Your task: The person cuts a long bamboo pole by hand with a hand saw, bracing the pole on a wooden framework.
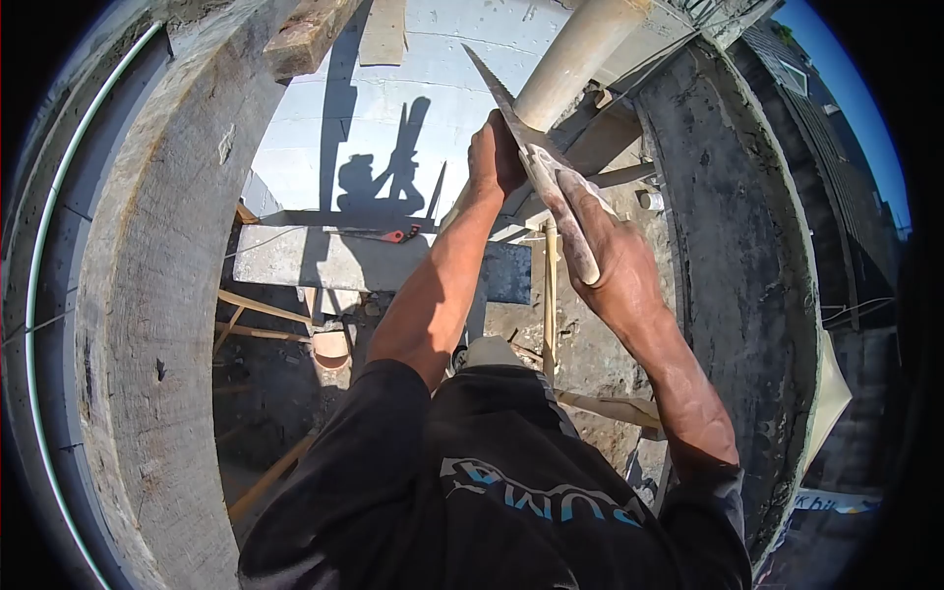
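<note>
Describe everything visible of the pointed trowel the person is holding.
The trowel has a long, narrow grey metal blade that tapers to a sharp point aimed up and to the left. Its surface looks worn and smeared with pale dried mortar. The right hand wraps the lower end, hiding the handle, with the index finger laid along the blade. The left hand grips or steadies the blade near its middle from behind. It is held tilted in the air in front of a pale pipe.

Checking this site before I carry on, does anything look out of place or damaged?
One thing stands out: a red-handled handsaw lies loose on the concrete ledge below. Both hands, left hand and right hand, grip a mortar-crusted trowel.
</note>
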A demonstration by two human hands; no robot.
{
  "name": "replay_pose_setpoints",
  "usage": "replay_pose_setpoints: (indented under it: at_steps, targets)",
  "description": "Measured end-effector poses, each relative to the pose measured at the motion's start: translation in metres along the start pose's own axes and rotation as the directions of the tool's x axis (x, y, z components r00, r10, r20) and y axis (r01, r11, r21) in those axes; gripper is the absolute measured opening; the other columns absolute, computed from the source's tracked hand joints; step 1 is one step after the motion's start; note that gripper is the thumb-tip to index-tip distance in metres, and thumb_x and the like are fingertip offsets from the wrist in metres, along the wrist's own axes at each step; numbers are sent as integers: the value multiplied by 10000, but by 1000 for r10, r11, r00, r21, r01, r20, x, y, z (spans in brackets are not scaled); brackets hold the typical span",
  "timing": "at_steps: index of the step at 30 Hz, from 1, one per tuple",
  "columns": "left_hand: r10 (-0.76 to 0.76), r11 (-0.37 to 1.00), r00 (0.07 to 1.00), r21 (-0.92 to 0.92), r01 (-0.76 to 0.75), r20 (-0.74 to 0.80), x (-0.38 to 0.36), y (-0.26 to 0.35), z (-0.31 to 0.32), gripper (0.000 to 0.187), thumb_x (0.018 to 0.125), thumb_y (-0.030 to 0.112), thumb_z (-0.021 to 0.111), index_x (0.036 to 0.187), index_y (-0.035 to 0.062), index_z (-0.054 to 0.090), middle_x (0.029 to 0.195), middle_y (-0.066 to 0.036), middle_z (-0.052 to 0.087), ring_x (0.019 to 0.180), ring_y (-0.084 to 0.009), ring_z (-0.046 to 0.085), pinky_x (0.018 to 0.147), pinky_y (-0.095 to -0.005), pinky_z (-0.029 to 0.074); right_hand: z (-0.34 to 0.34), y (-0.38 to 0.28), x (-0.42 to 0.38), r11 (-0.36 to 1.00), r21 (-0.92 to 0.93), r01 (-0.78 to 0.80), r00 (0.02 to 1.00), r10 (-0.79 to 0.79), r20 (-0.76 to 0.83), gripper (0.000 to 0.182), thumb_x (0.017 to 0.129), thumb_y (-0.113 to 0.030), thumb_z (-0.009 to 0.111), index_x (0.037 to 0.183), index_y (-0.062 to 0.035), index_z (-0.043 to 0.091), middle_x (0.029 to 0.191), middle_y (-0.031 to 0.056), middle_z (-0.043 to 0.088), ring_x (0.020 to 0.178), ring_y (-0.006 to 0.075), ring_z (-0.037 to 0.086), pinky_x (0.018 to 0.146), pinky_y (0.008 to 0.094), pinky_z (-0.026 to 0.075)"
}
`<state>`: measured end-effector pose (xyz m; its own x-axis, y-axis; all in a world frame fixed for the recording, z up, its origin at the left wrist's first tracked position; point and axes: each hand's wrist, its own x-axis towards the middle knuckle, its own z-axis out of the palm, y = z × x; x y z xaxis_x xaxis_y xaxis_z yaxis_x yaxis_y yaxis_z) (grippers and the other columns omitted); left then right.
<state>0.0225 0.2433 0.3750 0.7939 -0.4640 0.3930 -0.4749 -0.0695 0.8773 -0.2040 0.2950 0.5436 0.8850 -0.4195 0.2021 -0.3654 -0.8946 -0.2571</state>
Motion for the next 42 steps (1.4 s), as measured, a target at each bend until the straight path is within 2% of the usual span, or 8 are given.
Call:
replay_pose_setpoints:
  at_steps: [6, 14, 19, 23, 26, 30, 38, 42]
  targets:
    - [-109, 986, 993, -134, 103, -44, 15, 17, -50, 437, 772, 297, 756, 1064, 6, 611, 947, -262, 702, 931, -436, 683, 784, -451, 544, 44, 26, 40, 949, -40, 312, 920, -313, -238, 477, 987, -254, 557, 1441, -136, 472, 1161, 217, 667, 1013, 410, 647, 902, 506, 487]
    - [-162, 987, 981, 4, 163, -103, 40, 5, -66, 254, 872, 195, 680, 1029, 21, 582, 949, -234, 710, 930, -391, 700, 781, -439, 535, -20, -9, -63, 966, -97, 239, 969, -243, -31, 544, 969, -174, 570, 1478, -57, 418, 1130, 242, 670, 1038, 378, 659, 897, 495, 485]
    - [-54, 968, 979, -253, 3, -197, 0, -5, 2, 302, 873, 239, 656, 1079, 30, 588, 1001, -221, 700, 943, -377, 683, 803, -449, 537, 1, -25, 42, 993, -117, 6, 992, 9, 128, 532, 943, -170, 592, 1445, -71, 445, 1054, 255, 673, 964, 438, 648, 851, 509, 492]
    - [-224, 383, 963, -895, 226, 148, 25, -13, -18, 268, 937, 264, 594, 1081, 38, 607, 936, -149, 693, 829, -232, 693, 735, -392, 564, 35, 8, 53, 972, -77, 223, 965, -231, -122, 515, 943, -149, 562, 1436, -59, 444, 1049, 258, 667, 957, 435, 645, 856, 515, 489]
    - [-126, 795, 982, -607, 15, -140, 7, -9, -5, 258, 952, 267, 563, 1081, 46, 602, 927, -123, 678, 862, -275, 689, 784, -393, 551, 13, -13, 39, 984, -80, 159, 987, -161, -20, 615, 878, -53, 597, 1463, -32, 408, 1067, 248, 661, 1002, 413, 646, 913, 511, 472]
    - [-182, 862, 975, -498, 95, -129, 9, -13, 9, 456, 773, 295, 758, 1113, 37, 598, 1024, -215, 690, 992, -426, 659, 835, -475, 527, 14, -4, 31, 985, -73, 156, 986, -160, -53, 597, 905, -84, 608, 1470, -58, 418, 1106, 256, 663, 1058, 403, 636, 921, 503, 469]
    - [-50, 995, 994, 88, 41, 102, 13, 30, -46, 451, 784, 388, 747, 1029, 13, 688, 961, -218, 722, 952, -382, 699, 786, -403, 540, 23, 87, 36, 931, -48, 362, 929, -365, -64, 553, 923, -167, 628, 1455, -161, 477, 1083, 184, 685, 1016, 364, 646, 855, 433, 502]
    - [-73, 997, 997, 35, 72, 25, 26, 15, -38, 445, 755, 342, 778, 1005, -6, 657, 942, -243, 714, 938, -398, 699, 779, -429, 546, -16, -9, -4, 992, -68, 111, 994, -111, 2, 524, 943, -145, 628, 1438, -85, 468, 1074, 278, 663, 987, 449, 652, 850, 492, 516]
